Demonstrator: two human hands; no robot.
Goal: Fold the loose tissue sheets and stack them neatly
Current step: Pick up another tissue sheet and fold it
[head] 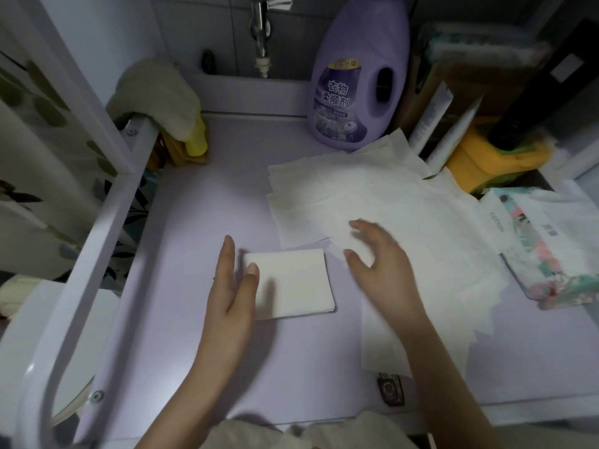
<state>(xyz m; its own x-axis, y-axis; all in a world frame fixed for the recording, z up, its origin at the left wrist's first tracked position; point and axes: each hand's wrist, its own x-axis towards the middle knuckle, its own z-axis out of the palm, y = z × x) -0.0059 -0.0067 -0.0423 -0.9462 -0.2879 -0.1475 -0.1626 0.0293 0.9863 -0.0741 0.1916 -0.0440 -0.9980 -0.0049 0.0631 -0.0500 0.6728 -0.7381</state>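
We logged the folded tissue (291,283) lying flat on the lilac worktop (201,205), a neat white rectangle, front centre. Left hand (227,293) lay along its left edge, released: fingers (228,251) straight and pointing away, just beside the tissue on the bare worktop. The thumb tip rested on the tissue's near-left corner area; nothing was pinched.

Right hand (382,267) was just right of the folded tissue, apart from it, over the near edge of the loose tissue sheets (389,196). Its fingers were loosely curved and spread, grasping nothing. It was motion-blurred, so we could not tell whether the fingertips touched the sheets.

The loose sheets were spread overlapping across the right half of the worktop, from the purple fabric softener bottle (356,76) at the back to the front edge. The floral tissue pack (551,247) sat at their right side, with a yellow sponge (479,163) behind.
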